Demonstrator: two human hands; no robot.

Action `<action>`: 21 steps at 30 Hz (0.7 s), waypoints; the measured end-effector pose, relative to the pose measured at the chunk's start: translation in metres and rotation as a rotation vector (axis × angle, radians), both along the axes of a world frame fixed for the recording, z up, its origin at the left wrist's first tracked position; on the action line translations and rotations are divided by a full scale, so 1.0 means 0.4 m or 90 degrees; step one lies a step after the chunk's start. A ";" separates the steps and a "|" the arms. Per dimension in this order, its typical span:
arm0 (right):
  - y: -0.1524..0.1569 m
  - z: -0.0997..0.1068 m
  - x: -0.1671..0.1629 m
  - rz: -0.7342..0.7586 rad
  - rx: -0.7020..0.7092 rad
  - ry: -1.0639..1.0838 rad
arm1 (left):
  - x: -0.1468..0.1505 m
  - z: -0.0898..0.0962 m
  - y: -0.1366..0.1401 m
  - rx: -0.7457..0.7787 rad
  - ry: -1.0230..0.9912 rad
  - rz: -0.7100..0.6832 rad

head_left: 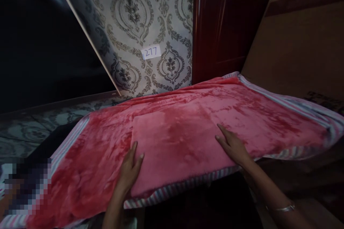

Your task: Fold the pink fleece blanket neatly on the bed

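Both hands lie flat and open, gripping nothing, on the pink fleece blanket (188,128): left hand (130,171) at seven o'clock, right hand (233,146) at four, its long axis running nine to three.

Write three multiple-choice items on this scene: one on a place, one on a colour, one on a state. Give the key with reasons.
1. Where is the label reading 277?
A. on the patterned wall
B. on the blanket
C. on the wooden door

2. What colour is the blanket's plush face?
A. green
B. pink-red
C. black

3. How are the hands set?
A. both clenched in fists
B. both flat, palms down on the blanket
C. one raised in the air

Key: A, the label sticks on the wall. B, the blanket is pink-red with a striped edge. B, the left hand and right hand lie open on it.
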State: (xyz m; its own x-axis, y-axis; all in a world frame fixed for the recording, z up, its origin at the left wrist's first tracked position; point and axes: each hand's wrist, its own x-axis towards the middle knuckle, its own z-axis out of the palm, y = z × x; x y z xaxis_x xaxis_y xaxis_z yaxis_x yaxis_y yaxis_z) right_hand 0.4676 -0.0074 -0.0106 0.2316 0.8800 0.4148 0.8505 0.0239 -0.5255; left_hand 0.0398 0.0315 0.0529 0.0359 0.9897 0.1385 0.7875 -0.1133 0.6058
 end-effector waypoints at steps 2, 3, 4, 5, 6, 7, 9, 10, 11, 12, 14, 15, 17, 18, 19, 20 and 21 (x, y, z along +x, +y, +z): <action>0.001 -0.001 0.009 -0.019 -0.012 0.035 | -0.007 0.010 0.006 -0.028 -0.096 0.015; 0.002 0.001 0.012 -0.026 -0.024 0.047 | -0.006 0.018 0.009 -0.039 -0.145 0.035; 0.004 0.003 0.014 -0.029 -0.039 0.059 | -0.004 0.028 0.012 -0.056 -0.198 0.058; 0.008 0.005 0.016 -0.030 -0.053 0.072 | -0.001 0.039 0.016 -0.079 -0.254 0.082; 0.013 0.008 0.018 -0.030 -0.064 0.087 | 0.003 0.049 0.020 -0.107 -0.313 0.105; 0.020 0.011 0.021 -0.031 -0.072 0.106 | 0.006 0.059 0.026 -0.134 -0.369 0.126; 0.035 0.018 0.026 -0.025 -0.078 0.154 | 0.011 0.072 0.038 -0.183 -0.455 0.146; 0.043 0.022 0.029 -0.014 -0.080 0.184 | 0.012 0.076 0.044 -0.198 -0.481 0.144; 0.051 0.028 0.030 0.001 -0.084 0.217 | 0.012 0.078 0.051 -0.210 -0.500 0.137; 0.059 0.035 0.031 0.019 -0.091 0.253 | 0.012 0.077 0.057 -0.222 -0.513 0.128; 0.073 0.053 0.032 0.050 -0.118 0.338 | 0.012 0.074 0.069 -0.239 -0.529 0.110; 0.079 0.062 0.032 0.059 -0.137 0.385 | 0.012 0.073 0.074 -0.236 -0.531 0.108; 0.090 0.081 0.033 0.071 -0.172 0.475 | 0.015 0.073 0.084 -0.215 -0.514 0.102; 0.095 0.089 0.034 0.078 -0.185 0.510 | 0.017 0.075 0.088 -0.205 -0.500 0.099; 0.102 0.095 0.035 0.086 -0.193 0.536 | 0.021 0.078 0.093 -0.198 -0.492 0.099; 0.109 0.100 0.037 0.095 -0.196 0.555 | 0.024 0.082 0.098 -0.196 -0.490 0.102; 0.118 0.103 0.039 0.102 -0.195 0.570 | 0.027 0.086 0.104 -0.200 -0.495 0.107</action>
